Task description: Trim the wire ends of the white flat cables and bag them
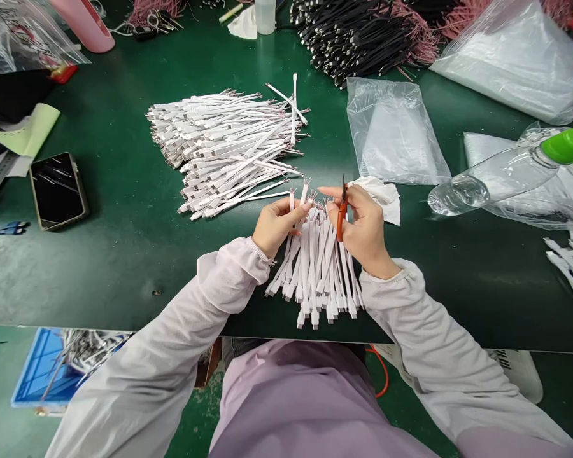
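Observation:
Close to the table's front edge lies a bunch of white USB cables (pixel 315 267), plugs toward me and frayed wire ends pointing away. My left hand (pixel 279 226) pinches a white cable (pixel 305 189) near its stripped end, above the left side of the bunch. Around the orange handle of a small pair of scissors (pixel 342 216) my right hand (pixel 360 226) is closed, the dark tip pointing up and away. The scissors are apart from the pinched cable. Farther back, a larger pile of white cables (pixel 224 146) rests on the green table.
Behind my right hand are a crumpled tissue (pixel 382 198) and a plastic bag (pixel 396 130). A clear bottle with a green cap (pixel 501 172) lies at right. A phone (pixel 58 191) sits at left. Black cables (pixel 358 35) are heaped at the back. A blue crate (pixel 42 369) stands below.

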`<state>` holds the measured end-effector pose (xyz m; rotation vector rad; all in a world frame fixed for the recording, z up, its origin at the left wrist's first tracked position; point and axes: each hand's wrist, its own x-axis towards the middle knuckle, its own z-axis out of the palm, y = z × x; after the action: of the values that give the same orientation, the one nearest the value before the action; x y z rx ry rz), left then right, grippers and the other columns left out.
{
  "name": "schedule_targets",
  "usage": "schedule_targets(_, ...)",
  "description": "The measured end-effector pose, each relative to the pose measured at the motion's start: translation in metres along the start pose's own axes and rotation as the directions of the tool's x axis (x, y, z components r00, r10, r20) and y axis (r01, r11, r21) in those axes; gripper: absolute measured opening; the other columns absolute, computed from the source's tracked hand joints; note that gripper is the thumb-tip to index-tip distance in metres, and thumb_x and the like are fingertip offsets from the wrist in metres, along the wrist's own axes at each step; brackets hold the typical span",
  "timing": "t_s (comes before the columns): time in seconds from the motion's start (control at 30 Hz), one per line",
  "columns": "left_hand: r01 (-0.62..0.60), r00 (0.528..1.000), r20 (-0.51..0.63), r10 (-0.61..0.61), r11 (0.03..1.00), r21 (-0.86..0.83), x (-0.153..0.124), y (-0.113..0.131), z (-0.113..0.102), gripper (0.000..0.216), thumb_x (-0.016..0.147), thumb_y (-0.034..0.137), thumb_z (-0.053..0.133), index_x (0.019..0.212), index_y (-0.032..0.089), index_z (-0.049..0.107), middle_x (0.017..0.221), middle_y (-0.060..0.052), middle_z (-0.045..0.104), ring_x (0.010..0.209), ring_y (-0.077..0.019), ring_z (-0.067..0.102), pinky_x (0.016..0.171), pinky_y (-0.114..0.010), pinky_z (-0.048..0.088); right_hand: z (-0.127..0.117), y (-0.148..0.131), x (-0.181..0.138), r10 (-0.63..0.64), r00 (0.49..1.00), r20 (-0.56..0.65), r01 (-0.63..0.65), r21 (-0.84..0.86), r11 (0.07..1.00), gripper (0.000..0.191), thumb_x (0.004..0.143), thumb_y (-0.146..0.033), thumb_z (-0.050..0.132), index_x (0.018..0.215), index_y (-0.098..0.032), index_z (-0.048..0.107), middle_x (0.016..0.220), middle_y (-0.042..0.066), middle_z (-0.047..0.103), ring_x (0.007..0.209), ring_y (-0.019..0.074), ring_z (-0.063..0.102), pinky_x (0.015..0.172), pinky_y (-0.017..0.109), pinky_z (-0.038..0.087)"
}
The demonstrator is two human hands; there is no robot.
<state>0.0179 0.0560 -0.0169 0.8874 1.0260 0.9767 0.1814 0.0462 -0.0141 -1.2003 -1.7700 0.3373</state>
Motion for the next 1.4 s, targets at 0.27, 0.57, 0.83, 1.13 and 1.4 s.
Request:
schedule_targets(0.27, -0.041, 0.999, -0.01, 0.042, 0.997, 0.064, 0.0022, -0.0042, 0.0016, 0.027, 0.07, 0.037, 0.076, 0.071, 0.014, 0.062, 0.065, 0.003, 0.049, 0.053, -0.0057, 0.043, 0.041, -0.018, 0.039, 0.0, -0.0053, 0.0028, -0.073, 0.997, 0.016, 0.074, -0.051, 0.996, 0.018, 0.085, -0.018, 0.053, 0.094, -0.019, 0.07, 0.071, 0.002, 0.051, 0.064, 0.0175, 0.049, 0.062, 0.031, 0.043)
schedule_targets(0.57, -0.091, 0.995, -0.02, 0.094, 0.989, 0.116, 0.0013, -0.0057, 0.0035, 0.029, 0.068, 0.039, 0.076, 0.069, 0.014, 0.06, 0.061, 0.004, 0.045, 0.052, -0.0058, 0.039, 0.041, -0.018, 0.039, 0.0022, -0.0013, 0.0017, 0.161, 0.987, 0.009, -0.161, 0.081, 0.984, 0.019, 0.086, -0.027, 0.058, 0.097, -0.02, 0.071, 0.074, 0.001, 0.056, 0.068, 0.0151, 0.052, 0.066, 0.03, 0.044)
schedule_targets(0.83, -0.146, 0.989, 0.03, 0.143, 0.964, 0.223, 0.0009, -0.008, 0.0056, 0.028, 0.072, 0.036, 0.072, 0.064, 0.016, 0.055, 0.055, 0.005, 0.043, 0.044, -0.0048, 0.036, 0.039, -0.019, 0.034, 0.005, -0.0022, 0.007, 0.431, 0.893, 0.126, -0.445, 0.379, 0.811, 0.009, 0.077, -0.026, 0.067, 0.073, -0.018, 0.066, 0.071, -0.001, 0.062, 0.068, 0.012, 0.056, 0.064, 0.025, 0.046)
schedule_targets(1.13, -0.142, 0.99, 0.028, 0.14, 0.962, 0.231, 0.0005, -0.0079, 0.0053, 0.028, 0.073, 0.036, 0.072, 0.064, 0.015, 0.057, 0.056, 0.005, 0.044, 0.043, -0.0042, 0.037, 0.038, -0.019, 0.035, 0.0022, -0.0058, 0.0076, 0.43, 0.89, 0.155, -0.456, 0.365, 0.812, 0.008, 0.077, -0.023, 0.065, 0.072, -0.018, 0.067, 0.071, -0.001, 0.061, 0.066, 0.0114, 0.053, 0.062, 0.025, 0.043)
schedule_targets(1.4, -0.133, 0.991, 0.028, 0.13, 0.97, 0.205, -0.0001, -0.0064, 0.0054, 0.029, 0.071, 0.037, 0.074, 0.063, 0.015, 0.057, 0.056, 0.005, 0.043, 0.046, -0.0046, 0.036, 0.04, -0.019, 0.036, 0.0014, -0.007, 0.0068, 0.465, 0.856, 0.227, -0.515, 0.468, 0.718, 0.011, 0.077, -0.024, 0.067, 0.068, -0.018, 0.065, 0.07, 0.0, 0.057, 0.064, 0.0102, 0.049, 0.06, 0.025, 0.04)
